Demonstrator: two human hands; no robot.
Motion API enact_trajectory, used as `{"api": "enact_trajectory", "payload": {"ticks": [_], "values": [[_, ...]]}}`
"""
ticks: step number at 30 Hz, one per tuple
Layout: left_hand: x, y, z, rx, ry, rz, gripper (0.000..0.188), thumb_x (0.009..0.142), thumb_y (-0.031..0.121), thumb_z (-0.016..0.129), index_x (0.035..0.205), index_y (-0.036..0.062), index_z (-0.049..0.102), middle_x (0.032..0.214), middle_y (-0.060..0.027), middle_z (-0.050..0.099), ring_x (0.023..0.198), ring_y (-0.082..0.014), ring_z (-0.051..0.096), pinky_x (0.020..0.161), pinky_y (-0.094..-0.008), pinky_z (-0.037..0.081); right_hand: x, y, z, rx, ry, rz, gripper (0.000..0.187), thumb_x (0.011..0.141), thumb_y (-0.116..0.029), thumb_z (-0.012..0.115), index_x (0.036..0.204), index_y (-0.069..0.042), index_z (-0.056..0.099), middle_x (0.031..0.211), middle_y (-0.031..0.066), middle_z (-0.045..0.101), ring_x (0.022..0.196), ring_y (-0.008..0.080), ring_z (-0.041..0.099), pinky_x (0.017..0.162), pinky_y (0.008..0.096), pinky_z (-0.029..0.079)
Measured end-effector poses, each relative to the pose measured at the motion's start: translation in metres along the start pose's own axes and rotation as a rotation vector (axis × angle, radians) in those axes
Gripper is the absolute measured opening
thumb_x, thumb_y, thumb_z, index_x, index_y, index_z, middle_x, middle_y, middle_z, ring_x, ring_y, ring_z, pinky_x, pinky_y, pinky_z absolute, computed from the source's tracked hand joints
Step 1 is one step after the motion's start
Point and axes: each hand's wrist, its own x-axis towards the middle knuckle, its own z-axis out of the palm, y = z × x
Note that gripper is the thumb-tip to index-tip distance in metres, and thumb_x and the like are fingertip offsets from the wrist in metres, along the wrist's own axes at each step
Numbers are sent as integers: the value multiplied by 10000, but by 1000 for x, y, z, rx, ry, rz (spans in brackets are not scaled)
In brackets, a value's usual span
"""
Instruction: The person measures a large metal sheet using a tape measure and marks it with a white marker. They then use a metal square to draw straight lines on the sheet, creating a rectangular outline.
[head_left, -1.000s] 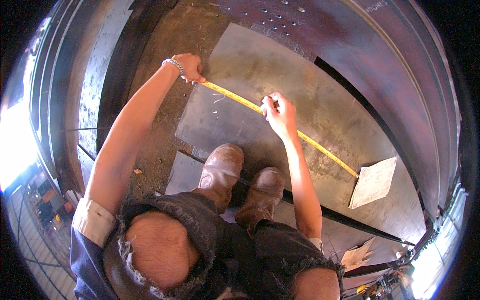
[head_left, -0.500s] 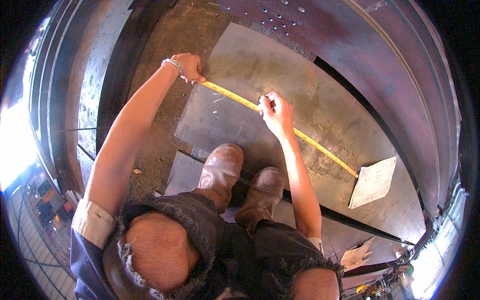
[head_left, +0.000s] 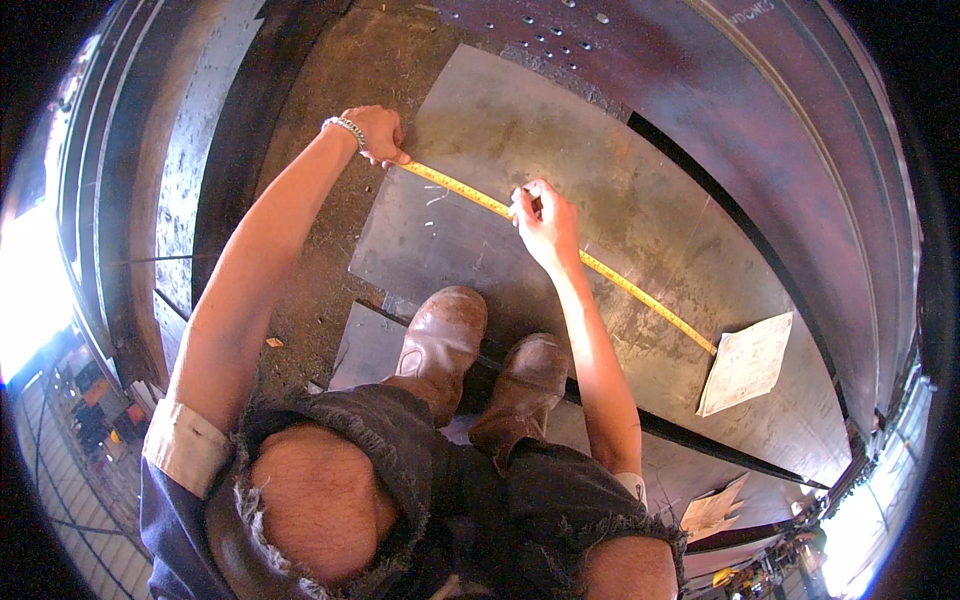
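- Head view: left hand (head_left: pixel 376 133) pinched the yellow tape measure (head_left: pixel 610 278) at the steel plate (head_left: pixel 640 210) edge, eleven o'clock; right hand (head_left: pixel 545 222) held a marker on the tape, mid-plate.
- Tape ran toward four o'clock, ending by a paper sheet (head_left: pixel 748 362).
- Risk, as I judged it: a slipping left pinch could shift the tape and falsify the mark.
- No containers showed.

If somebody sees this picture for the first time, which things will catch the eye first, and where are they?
First comes the yellow tape measure, stretched slantwise across the grey steel sheet in the middle of the view. The left hand pins its end at the sheet's left edge, while the right hand rests on the tape further along, fingers pinched on something too small to tell. Just below stand two brown boots, and a sheet of paper lies at the tape's far right end.
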Motion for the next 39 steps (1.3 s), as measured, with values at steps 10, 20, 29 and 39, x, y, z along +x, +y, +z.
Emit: {"api": "enact_trajectory", "payload": {"ticks": [10,20,29,39], "values": [[7,-9,7,-14,34,60,397,766,572,683,759,183,765,720,-15,720,739,-212,705,682,-400,549,0,-7,4,10,18,2,163,910,-178,631,890,-16,625,673,105,663,552,186,625,556,323,481],[4,-4,4,-10,6,42,392,796,557,666,770,178,761,740,-5,727,741,-194,705,699,-390,548,1,-6,8,-16,17,-24,159,915,-180,626,889,-23,627,671,109,661,547,184,620,553,321,477],[8,-6,7,12,-5,27,344,789,526,680,734,194,756,717,33,716,751,-135,700,671,-340,537,3,-16,12,-19,3,-16,162,918,-186,625,904,-24,628,683,105,672,550,178,626,555,320,483],[4,-2,4,21,0,23,342,796,523,677,722,199,755,723,29,718,758,-144,701,686,-350,537,5,-11,16,-16,37,-56,143,920,-164,625,892,-24,619,688,114,673,556,194,634,550,324,484]]}}
